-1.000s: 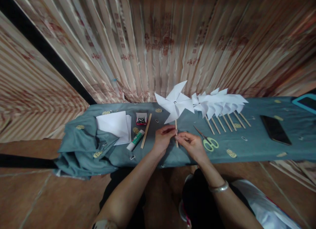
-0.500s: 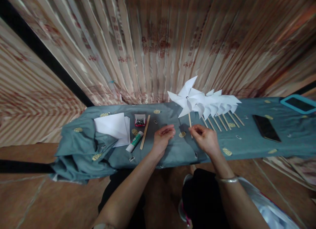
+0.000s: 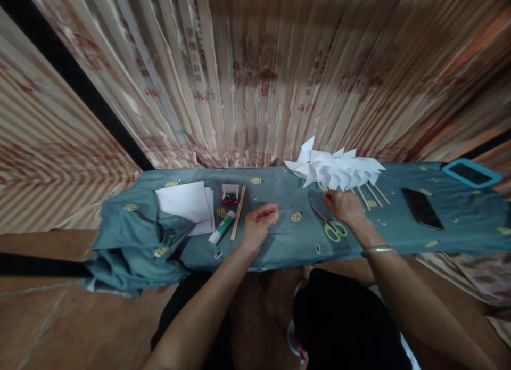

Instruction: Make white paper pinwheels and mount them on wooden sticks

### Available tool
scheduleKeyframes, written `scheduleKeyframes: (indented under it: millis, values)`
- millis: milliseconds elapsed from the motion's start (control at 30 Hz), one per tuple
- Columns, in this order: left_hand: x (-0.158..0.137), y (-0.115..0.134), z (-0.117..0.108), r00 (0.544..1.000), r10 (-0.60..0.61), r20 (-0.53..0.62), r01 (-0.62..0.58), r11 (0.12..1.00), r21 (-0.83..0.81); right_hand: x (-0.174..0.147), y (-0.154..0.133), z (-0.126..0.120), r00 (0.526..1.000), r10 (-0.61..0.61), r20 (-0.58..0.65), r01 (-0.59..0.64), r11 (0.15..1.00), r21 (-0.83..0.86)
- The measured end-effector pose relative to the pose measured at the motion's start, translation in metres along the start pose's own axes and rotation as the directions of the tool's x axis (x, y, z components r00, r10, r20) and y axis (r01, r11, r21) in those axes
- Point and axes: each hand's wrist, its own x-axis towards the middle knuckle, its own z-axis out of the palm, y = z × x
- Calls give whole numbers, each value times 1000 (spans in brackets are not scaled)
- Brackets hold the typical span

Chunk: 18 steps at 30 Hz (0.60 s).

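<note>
My right hand [image 3: 344, 206] is closed round the lower stick of a white paper pinwheel [image 3: 308, 161], at the left end of a row of overlapping pinwheels [image 3: 359, 170]. The lower part of its stick is hidden by my fingers. Just below that hand lie scissors [image 3: 335, 230] with yellow-green handles, blades pointing up and left. My left hand [image 3: 260, 222] hovers over the cloth with loosely bent fingers and holds nothing. To its left lie bare wooden sticks [image 3: 238, 213], a glue stick [image 3: 222, 227] and a small red box of metal pins [image 3: 230, 194].
White paper sheets [image 3: 186, 202] are stacked at the left, partly under a fold of the grey-green patterned cloth [image 3: 279, 247]. On the right lie a dark phone [image 3: 422, 208] and a blue-framed device [image 3: 471, 173]. A striped curtain [image 3: 255, 93] hangs behind the table.
My right hand has moved right and slightly up, bringing the raised pinwheel down against the row. The scissors under that hand have come into view. My left hand has barely moved.
</note>
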Motion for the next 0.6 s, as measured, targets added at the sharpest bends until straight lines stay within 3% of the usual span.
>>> scheduleKeyframes:
  millis: [400, 600]
  values:
    - [-1, 0, -4, 1000, 4, -9, -4, 1000, 21, 9, 4, 30, 997, -22, -69, 21, 1000, -16]
    - [-3, -8, -4, 999, 8, 37, -11, 996, 84, 9, 9, 34, 997, 31, -72, -28, 998, 52]
